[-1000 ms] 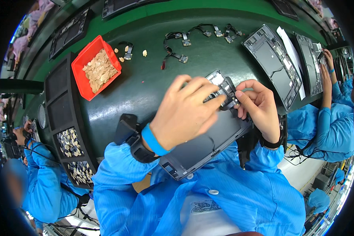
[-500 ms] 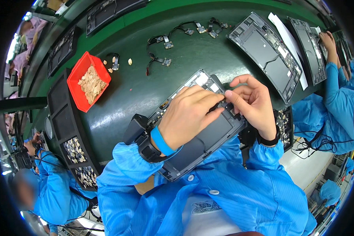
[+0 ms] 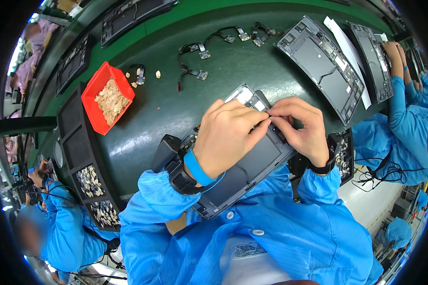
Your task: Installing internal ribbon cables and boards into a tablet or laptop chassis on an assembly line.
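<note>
The left hand (image 3: 228,137) lies palm down across the open device chassis (image 3: 245,164), its fingers curled and its fingertips pinched together at a small dark part near the chassis's upper right edge. The right hand (image 3: 302,128) meets it from the other side, thumb and forefinger closed in a pinch on the same spot, so the two sets of fingertips touch. The part itself is too small and too covered to make out. The chassis sits tilted under both hands, at the near edge of the green bench (image 3: 176,114), close to the person's chest. Well beyond the left hand, toward the far left, stands a red tray (image 3: 92,102) of pale chips. Beyond both hands lie several loose flex cables (image 3: 197,61). Past the right hand, a second opened chassis (image 3: 318,61) rests on the bench. A black compartment tray (image 3: 73,152) sits left of the left forearm.
</note>
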The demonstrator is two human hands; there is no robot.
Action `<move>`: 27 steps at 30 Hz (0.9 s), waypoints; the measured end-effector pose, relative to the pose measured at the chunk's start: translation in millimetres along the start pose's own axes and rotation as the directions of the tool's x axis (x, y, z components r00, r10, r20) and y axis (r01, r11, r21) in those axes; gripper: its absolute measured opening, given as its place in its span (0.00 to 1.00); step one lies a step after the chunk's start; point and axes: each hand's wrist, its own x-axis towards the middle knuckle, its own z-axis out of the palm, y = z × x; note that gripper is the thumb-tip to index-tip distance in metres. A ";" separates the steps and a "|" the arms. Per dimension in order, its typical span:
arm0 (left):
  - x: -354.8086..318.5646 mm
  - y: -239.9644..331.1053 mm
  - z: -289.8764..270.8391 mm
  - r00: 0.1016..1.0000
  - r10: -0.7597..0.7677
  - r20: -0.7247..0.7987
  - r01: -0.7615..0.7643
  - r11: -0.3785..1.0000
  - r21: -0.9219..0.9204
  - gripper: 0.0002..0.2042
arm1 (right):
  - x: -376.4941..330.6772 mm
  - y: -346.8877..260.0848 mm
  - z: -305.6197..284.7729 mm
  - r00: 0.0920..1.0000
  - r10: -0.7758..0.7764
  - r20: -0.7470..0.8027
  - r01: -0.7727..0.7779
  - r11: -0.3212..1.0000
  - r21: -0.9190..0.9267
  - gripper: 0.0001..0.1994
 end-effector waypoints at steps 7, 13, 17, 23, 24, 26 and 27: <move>2.1 -0.4 -2.0 0.972 -0.215 0.099 0.237 0.867 -0.438 0.07 | -5.6 19.5 0.5 0.979 -0.124 -0.162 0.150 0.975 0.161 0.08; -1.5 0.1 7.7 0.995 0.097 0.018 -0.096 0.993 -0.066 0.07 | -12.6 36.5 -0.4 0.931 0.239 -0.275 -0.140 0.932 0.335 0.07; -1.3 7.9 4.0 0.988 0.139 0.074 -0.147 0.982 0.119 0.08 | -12.3 37.9 0.3 0.933 0.235 -0.271 -0.146 0.939 0.311 0.07; -1.3 5.8 4.4 0.988 0.152 0.032 -0.155 0.977 0.146 0.09 | -12.3 38.3 0.9 0.936 0.221 -0.273 -0.134 0.943 0.303 0.07; -1.3 5.8 4.2 0.989 0.149 0.021 -0.150 0.978 0.144 0.10 | -12.4 37.9 0.8 0.936 0.223 -0.271 -0.138 0.944 0.299 0.07; -1.6 5.9 3.4 0.989 0.144 0.027 -0.147 0.980 0.137 0.10 | -12.3 38.6 0.9 0.937 0.219 -0.273 -0.135 0.946 0.295 0.07; -1.4 5.7 3.6 0.989 0.142 0.033 -0.145 0.981 0.127 0.10 | -12.6 39.0 0.6 0.937 0.215 -0.276 -0.133 0.948 0.289 0.07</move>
